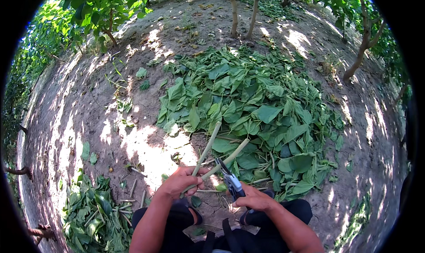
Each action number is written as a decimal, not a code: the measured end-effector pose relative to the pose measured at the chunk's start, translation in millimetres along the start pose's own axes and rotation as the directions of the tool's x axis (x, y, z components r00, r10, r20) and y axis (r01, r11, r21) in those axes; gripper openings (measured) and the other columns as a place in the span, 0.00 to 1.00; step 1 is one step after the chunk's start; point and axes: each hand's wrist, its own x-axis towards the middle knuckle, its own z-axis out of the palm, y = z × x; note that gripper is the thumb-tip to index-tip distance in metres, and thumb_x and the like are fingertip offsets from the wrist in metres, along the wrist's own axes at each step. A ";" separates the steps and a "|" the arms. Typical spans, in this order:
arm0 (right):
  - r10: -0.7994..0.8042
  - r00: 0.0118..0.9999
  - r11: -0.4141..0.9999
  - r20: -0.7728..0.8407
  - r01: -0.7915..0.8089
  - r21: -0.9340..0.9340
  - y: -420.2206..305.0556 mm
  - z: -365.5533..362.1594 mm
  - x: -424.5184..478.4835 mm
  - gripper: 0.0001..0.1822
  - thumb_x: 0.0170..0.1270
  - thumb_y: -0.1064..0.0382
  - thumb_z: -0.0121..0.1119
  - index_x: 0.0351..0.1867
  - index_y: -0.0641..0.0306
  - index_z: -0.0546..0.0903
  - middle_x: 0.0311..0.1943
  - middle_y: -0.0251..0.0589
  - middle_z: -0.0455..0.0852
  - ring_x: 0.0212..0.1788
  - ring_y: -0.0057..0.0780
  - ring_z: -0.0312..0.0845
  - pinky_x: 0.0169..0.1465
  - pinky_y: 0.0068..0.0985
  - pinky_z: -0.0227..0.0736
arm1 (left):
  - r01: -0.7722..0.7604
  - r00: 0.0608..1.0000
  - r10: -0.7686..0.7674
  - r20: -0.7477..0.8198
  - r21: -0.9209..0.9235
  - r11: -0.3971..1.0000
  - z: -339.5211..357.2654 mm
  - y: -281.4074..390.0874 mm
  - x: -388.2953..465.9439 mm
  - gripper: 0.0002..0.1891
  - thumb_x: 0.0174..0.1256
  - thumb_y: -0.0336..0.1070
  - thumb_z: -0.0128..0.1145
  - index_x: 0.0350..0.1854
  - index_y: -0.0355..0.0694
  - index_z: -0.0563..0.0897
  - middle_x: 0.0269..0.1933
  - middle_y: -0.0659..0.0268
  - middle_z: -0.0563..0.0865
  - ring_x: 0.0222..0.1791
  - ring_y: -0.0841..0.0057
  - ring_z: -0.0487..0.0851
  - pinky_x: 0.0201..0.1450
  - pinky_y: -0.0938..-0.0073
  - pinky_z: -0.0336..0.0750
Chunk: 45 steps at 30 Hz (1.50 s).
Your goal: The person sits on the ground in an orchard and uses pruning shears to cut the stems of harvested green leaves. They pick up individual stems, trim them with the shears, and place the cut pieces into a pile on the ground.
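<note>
My left hand [184, 183] grips two bare green stems, which spread apart above the fingers. One stem [210, 145] leans up toward the leaf heap; the other stem [236, 151] slants to the right. In my right hand [254, 198] is a pair of pruning shears [232, 183] with grey and black handles. Their blades are at the right-hand stem, a little beyond my left fingers; whether they have cut into it I cannot tell. Just ahead of both hands lies a broad heap of green leaves [249, 96], with cut stem pieces at its near edge.
A smaller pile of leaves and cut stems [96, 216] lies on the left. Short stem pieces [133, 188] are scattered beside it on the dry, cracked soil [96, 120]. Slender tree trunks [233, 13] rise beyond the heap, and another trunk [362, 50] leans at the right.
</note>
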 end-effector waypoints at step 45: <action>0.140 0.981 0.989 -0.137 -0.145 -0.027 -5.5 3.0 -6.2 0.45 0.58 0.40 0.67 0.65 0.74 0.67 0.49 0.48 0.77 0.52 0.32 0.72 0.55 0.30 0.68 | -0.011 0.970 0.134 -0.203 0.515 0.857 14.9 -13.2 21.2 0.15 0.61 0.41 0.70 0.42 0.35 0.85 0.27 0.71 0.81 0.23 0.86 0.75 0.24 0.79 0.71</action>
